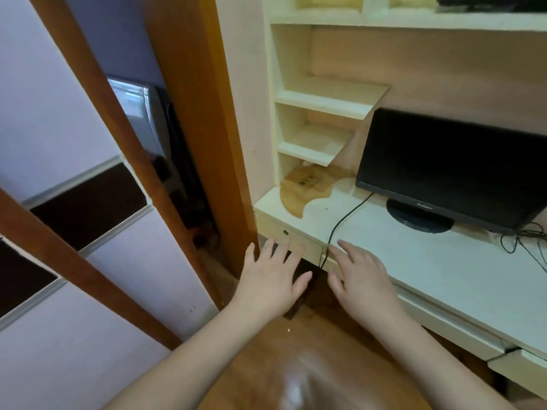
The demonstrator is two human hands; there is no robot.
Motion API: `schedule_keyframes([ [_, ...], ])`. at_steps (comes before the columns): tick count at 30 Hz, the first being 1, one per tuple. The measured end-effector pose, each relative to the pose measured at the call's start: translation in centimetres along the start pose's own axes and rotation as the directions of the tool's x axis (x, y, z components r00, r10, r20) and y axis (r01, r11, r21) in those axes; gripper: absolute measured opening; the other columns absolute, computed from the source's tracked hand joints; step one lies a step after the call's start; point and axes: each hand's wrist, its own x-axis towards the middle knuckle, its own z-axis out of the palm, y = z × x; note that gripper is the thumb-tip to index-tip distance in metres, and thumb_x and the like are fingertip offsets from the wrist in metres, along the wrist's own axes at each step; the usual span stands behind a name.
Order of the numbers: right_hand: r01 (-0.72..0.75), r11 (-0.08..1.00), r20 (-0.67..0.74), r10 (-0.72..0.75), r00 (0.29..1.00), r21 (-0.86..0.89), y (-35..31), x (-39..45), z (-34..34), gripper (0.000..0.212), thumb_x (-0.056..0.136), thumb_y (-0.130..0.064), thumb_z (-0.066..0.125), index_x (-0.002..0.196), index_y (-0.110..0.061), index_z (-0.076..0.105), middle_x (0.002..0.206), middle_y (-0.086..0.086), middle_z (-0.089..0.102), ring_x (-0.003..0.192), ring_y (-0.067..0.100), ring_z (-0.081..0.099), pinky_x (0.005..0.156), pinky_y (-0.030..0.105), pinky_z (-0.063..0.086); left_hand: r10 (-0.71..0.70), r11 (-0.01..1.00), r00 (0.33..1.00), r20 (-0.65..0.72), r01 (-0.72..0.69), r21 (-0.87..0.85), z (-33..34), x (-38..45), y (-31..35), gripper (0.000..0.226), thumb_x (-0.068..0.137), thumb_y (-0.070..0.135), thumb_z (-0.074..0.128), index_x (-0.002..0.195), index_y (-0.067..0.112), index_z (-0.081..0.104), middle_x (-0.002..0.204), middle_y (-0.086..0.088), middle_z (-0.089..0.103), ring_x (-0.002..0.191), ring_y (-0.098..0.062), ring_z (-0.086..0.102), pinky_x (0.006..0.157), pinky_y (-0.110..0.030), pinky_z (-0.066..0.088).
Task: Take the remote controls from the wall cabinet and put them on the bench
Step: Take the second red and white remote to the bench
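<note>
At top shelf (414, 20): dark object (485, 2) | left hand (272, 279), right hand (361, 279): spread, empty

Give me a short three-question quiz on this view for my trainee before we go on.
1. True or false: the left hand and the right hand are both open and hold nothing.
2. What stands on the desk at the right?
A. a monitor
B. a kettle
C. a lamp
3. Fill in: a black ____ runs from the monitor over the desk's front edge, between the hands.

Key: 1 true; 2 A; 3 cable.
</note>
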Motion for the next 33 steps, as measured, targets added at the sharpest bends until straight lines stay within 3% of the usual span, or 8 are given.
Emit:
schedule_keyframes([
  [8,0.032,0.998,-0.154,-0.041,0.987,-0.06,1.4,7.5,-4.7,0.047,0.098,-0.04,0.037,0.141,-0.024,0.044,0.147,-0.001,0.043,0.135,0.02,0.039,0.113,0.035,0.025,0.026,0.999,0.998,-0.051,-0.025,0.02,-3.9,7.8,-1.3,0.061,0.095,0.061,0.015,0.149,0.033,0.022,0.158,0.001,0.024,0.146,-0.023,0.017,0.115,-0.055,0.017],
  [13,0.028,0.994,-0.215,-0.05,0.975,-0.102,0.5,11.9,-7.7,0.048,0.097,-0.043,0.029,0.14,-0.026,0.044,0.145,-0.005,0.044,0.134,0.016,0.038,0.114,0.035,0.024,0.078,0.995,0.995,-0.069,-0.082,-0.059,-6.9,12.3,-3.5,0.054,0.096,0.052,0.018,0.147,0.034,0.023,0.158,0.005,0.02,0.145,-0.019,0.014,0.115,-0.049,0.019],
  [19,-0.018,0.988,-0.282,-0.027,0.959,-0.156,-3.0,16.9,-11.1,0.044,0.098,-0.036,0.034,0.139,-0.026,0.044,0.143,-0.004,0.044,0.134,0.017,0.037,0.114,0.034,0.023,0.16,0.971,0.982,-0.103,-0.176,-0.162,-11.7,17.2,-7.9,0.051,0.097,0.049,0.022,0.146,0.035,0.028,0.157,0.008,0.023,0.144,-0.015,0.018,0.115,-0.047,0.021],
  [29,-0.139,0.968,-0.47,0.027,0.882,-0.207,-9.1,24.5,-17.1,0.043,0.096,-0.036,0.035,0.134,-0.024,0.05,0.138,-0.002,0.051,0.128,0.02,0.045,0.106,0.035,0.032,0.268,0.935,0.942,-0.204,-0.305,-0.18,-18.5,23.8,-14.9,0.052,0.097,0.05,0.024,0.146,0.035,0.029,0.156,0.007,0.025,0.143,-0.015,0.019,0.116,-0.043,0.022],
  [33,-0.169,0.96,-0.499,0.036,0.866,-0.225,-9.8,26.1,-19.5,0.044,0.096,-0.037,0.037,0.137,-0.026,0.047,0.142,-0.003,0.046,0.132,0.018,0.04,0.108,0.033,0.029,0.287,0.931,0.912,-0.292,-0.337,-0.137,-21.3,26.3,-15.9,0.052,0.097,0.051,0.024,0.146,0.034,0.03,0.156,0.008,0.025,0.143,-0.015,0.021,0.115,-0.042,0.021],
])
